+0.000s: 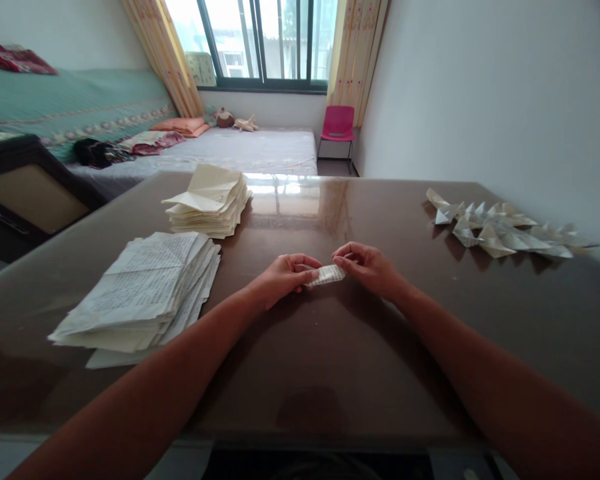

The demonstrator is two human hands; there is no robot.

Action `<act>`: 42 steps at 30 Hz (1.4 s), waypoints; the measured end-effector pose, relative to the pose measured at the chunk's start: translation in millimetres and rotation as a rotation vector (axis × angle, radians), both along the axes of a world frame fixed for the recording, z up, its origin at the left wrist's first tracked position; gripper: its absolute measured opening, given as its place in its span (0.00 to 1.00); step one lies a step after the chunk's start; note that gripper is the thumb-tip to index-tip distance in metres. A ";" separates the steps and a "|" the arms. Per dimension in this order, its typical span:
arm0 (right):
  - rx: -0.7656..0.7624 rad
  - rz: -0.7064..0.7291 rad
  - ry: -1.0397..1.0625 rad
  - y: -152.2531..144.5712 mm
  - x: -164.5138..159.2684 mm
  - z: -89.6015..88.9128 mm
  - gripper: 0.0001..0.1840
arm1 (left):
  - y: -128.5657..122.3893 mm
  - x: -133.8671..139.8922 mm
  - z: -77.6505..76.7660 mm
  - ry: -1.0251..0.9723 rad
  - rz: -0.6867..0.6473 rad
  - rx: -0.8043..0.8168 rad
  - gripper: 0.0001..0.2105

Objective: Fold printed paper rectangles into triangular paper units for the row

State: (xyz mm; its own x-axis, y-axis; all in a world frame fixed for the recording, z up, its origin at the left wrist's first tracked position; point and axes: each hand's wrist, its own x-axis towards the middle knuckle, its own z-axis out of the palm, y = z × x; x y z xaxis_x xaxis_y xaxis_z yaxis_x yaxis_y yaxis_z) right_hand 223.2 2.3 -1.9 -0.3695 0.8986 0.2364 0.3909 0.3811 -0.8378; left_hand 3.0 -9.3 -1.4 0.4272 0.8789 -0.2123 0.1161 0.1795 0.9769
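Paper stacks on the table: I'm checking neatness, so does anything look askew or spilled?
Slightly askew: the nearer stack has uneven edges and a sheet jutting out underneath; the farther stack has paper poking out leftward. Nothing looks spilled.

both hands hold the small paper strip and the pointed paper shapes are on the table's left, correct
Wrong side: the head view shows the paper shapes on the right of the table. The left hand and right hand do hold the strip.
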 end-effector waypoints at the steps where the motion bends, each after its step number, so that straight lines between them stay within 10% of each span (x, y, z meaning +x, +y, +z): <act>1: 0.141 0.018 -0.052 -0.3 0.5 1.8 0.15 | 0.3 -1.3 0.7 -0.018 0.010 -0.028 0.20; 6: 0.530 0.209 -0.322 -5.4 0.1 6.5 0.21 | 0.2 -3.9 3.0 -0.102 0.056 -0.120 0.17; 22: 0.701 0.166 -0.439 -10.5 -1.2 2.2 0.11 | -1.6 -2.2 3.6 -0.031 0.013 0.018 0.19; 28: 0.570 0.102 -0.265 -7.0 -3.5 -1.5 0.09 | 0.1 -2.7 -0.1 0.417 0.073 0.886 0.12; 42: 0.103 0.035 0.106 -9.1 -12.6 1.2 0.12 | -5.6 0.3 -1.5 0.396 0.070 1.024 0.11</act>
State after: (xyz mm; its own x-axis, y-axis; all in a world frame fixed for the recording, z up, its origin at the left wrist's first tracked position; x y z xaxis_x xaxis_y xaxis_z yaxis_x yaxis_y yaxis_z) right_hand 210.6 -6.8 -0.7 -0.3685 0.8547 0.3657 0.2875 0.4789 -0.8295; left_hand 3.3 -14.9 -2.9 0.4317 0.7370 0.5201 0.4755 -0.6759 0.5630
